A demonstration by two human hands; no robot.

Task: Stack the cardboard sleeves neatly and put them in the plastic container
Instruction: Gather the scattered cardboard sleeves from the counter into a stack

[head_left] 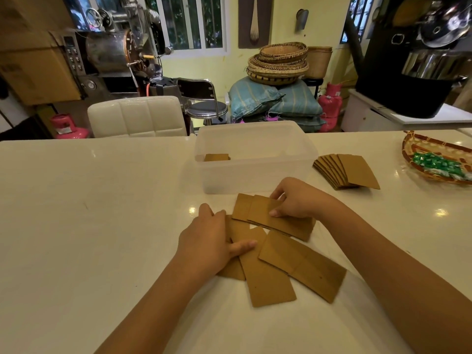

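Observation:
Several flat brown cardboard sleeves [270, 279] lie scattered on the white table in front of me. My right hand [296, 200] grips the upper sleeves [260, 210], fingers curled over their top edge. My left hand [212, 238] rests flat on the left sleeves, pressing them down. Just beyond stands the translucent plastic container [255, 172], with a small stack of sleeves [217, 157] inside at its left. A fanned pile of more sleeves [350, 171] lies to the right of the container.
A woven tray [421, 169] with green wrapped sweets sits at the table's right edge. A white padded chair [138, 116] and a metal stool [204, 108] stand behind the table. The white table [89, 213] stretches wide to my left.

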